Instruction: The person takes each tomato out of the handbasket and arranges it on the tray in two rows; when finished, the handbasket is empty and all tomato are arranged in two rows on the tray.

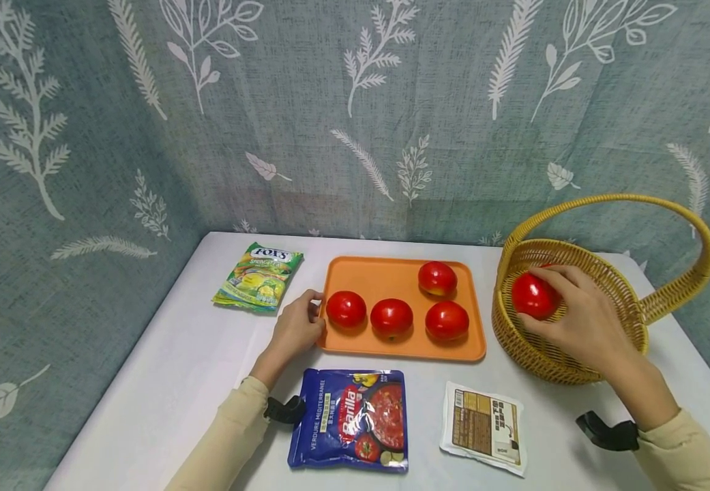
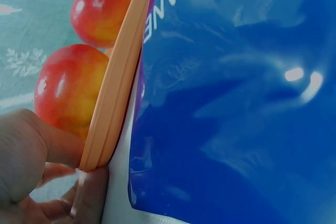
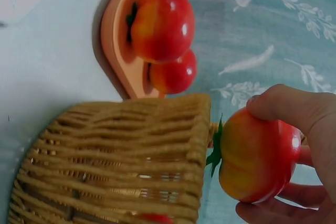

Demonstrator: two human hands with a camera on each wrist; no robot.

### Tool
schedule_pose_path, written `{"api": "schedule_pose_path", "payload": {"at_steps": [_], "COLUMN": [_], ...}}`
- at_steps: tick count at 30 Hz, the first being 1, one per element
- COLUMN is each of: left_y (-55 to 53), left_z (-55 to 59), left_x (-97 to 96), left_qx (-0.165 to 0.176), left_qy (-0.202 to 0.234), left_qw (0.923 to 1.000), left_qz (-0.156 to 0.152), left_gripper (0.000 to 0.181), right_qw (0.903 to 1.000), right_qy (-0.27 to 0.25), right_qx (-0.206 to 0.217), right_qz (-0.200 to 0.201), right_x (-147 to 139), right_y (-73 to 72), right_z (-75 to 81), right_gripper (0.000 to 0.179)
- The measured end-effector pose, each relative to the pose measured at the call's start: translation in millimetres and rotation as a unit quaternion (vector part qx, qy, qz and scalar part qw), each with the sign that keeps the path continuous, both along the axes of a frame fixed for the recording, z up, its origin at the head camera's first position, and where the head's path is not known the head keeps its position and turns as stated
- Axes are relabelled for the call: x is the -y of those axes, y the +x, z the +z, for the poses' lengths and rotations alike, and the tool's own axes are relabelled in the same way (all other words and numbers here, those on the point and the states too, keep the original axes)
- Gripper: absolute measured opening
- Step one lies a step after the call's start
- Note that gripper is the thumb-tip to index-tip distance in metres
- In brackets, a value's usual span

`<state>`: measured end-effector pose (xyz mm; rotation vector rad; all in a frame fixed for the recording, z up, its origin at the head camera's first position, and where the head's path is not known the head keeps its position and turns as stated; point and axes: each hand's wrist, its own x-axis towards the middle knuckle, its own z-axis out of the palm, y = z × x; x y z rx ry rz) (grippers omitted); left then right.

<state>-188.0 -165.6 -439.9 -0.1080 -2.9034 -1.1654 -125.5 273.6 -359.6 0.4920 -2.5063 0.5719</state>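
Note:
My right hand [image 1: 588, 320] grips a red tomato [image 1: 534, 296] over the opening of a wicker basket [image 1: 517, 348]. The right wrist view shows this tomato [image 3: 257, 156] with its green stem end toward the basket rim [image 3: 199, 129]. Something red [image 3: 157, 217] shows through the weave low in the basket. On the left, my left hand [image 1: 296, 327] pinches the left edge of an orange tray [image 1: 373, 276]; the left wrist view has its thumb [image 2: 63, 145] against the rim. On the tray lie several tomatoes, three along the front and one tomato [image 1: 437, 278] at the back right.
A green candy bag [image 1: 258, 278] lies at the back left. In front of the tray are a blue Barilla pouch [image 1: 350, 419] and a white packet with a brown label [image 1: 483, 427]. The basket's tall handle [image 1: 625, 198] arches up at the right. Patterned cloth walls [image 1: 305, 136] border the table.

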Motion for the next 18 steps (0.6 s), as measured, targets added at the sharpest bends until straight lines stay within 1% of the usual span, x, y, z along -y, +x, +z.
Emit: {"api": "schedule_pose_path", "payload": {"at_steps": [5, 9, 13, 18], "left_y": [-0.6, -1.3, -0.8, -0.8], "left_z": [-0.9, -1.6, -1.6, -2.4], "left_x": [0.8, 1.2, 1.7, 1.8], "left_qx": [0.001, 0.005, 0.005, 0.001], "left_qy": [0.0, 0.0, 0.001, 0.001], "left_qw": [1.0, 1.0, 1.0, 1.0], "left_qz": [-0.002, -0.002, 0.001, -0.002], "left_gripper": [0.049, 0.05, 0.05, 0.049], "right_qw": [1.0, 0.9999, 0.9996, 0.9992], "right_qy": [-0.005, -0.005, -0.003, -0.004], "right_qx": [0.001, -0.007, -0.006, 0.005], "right_qz": [0.004, 0.012, 0.026, 0.04], "right_x": [6.4, 11.5, 18.3, 29.3], "right_y": [4.2, 6.3, 6.3, 4.2], "right_z": [1.1, 3.9, 8.7, 14.1], "right_gripper": [0.069, 0.069, 0.07, 0.069]}}
